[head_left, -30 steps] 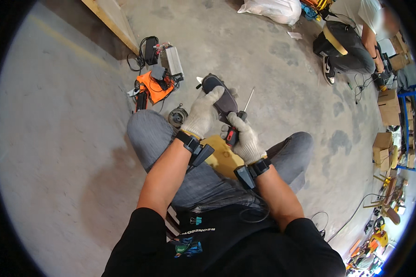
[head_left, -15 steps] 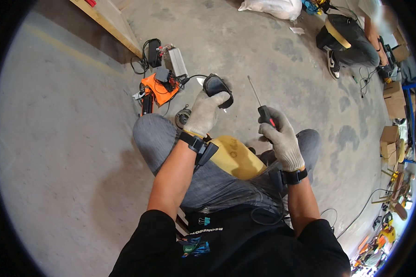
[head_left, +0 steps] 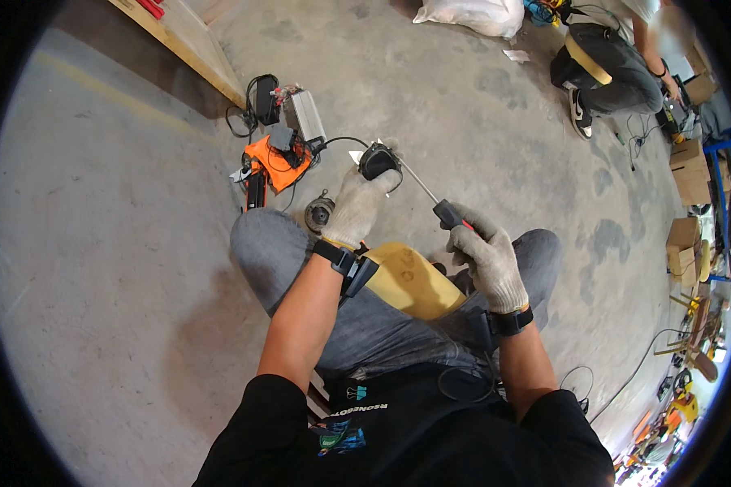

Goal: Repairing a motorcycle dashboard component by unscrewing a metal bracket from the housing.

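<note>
My left hand (head_left: 357, 203), in a pale knit glove, grips a black rounded housing (head_left: 377, 162) with a black cable running off to the left. Its inside details are too small to tell. A screwdriver (head_left: 448, 213) with a black and red handle is held in my gloved right hand (head_left: 489, 260). The shaft slants up and left, and its tip meets or overlaps the right side of the housing; whether it touches a screw cannot be seen. A round metal tool part (head_left: 320, 213) lies on the floor beside my left knee.
An orange cloth (head_left: 278, 166), a silver box (head_left: 308, 115) and a black adapter (head_left: 266, 99) with cables lie ahead on the left, near a wooden bench edge (head_left: 187, 49). A yellow seat (head_left: 414, 280) is between my legs. Another person (head_left: 617, 85) crouches far right by cardboard boxes (head_left: 690, 172).
My right hand has brought the screwdriver left and down, so its tip now reaches the housing. My left hand has tilted the housing slightly.
</note>
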{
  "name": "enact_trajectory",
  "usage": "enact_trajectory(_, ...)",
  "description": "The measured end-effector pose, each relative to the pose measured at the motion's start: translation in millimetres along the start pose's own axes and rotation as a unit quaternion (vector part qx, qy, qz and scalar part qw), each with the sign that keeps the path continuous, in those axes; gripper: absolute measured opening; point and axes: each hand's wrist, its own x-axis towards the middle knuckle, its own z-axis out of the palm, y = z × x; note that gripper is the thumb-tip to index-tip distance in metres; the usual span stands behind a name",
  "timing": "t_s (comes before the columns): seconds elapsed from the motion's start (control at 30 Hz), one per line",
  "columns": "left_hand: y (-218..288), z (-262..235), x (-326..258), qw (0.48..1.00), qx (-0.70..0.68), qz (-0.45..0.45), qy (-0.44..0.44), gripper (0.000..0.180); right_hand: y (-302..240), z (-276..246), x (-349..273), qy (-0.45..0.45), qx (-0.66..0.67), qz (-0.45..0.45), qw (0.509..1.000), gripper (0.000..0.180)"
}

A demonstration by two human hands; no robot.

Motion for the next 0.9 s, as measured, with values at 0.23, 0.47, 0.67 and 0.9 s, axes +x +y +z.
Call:
enact_trajectory(0.23,2.0,1.3,-2.7,1.0,0.026,-0.01,0.006,0.054,8.0,0.7,3.0,-0.011,0.055,0.003,0.998,0.035)
enact_trajectory(0.47,-4.7,-1.1,-2.8,1.0,-0.012,-0.01,0.008,0.055,15.3,2.0,4.2,-0.039,0.146,0.015,0.988,0.034)
enact_trajectory(0.67,-8.3,-2.9,-0.4,1.0,-0.019,-0.001,0.008,0.055,12.7,5.0,5.0,-0.029,0.175,0.019,0.984,0.039)
enact_trajectory(0.9,-5.6,4.5,4.0,1.0,-0.012,0.014,-0.006,0.052,14.3,-14.9,10.9,-0.074,0.218,0.062,0.971,0.042)
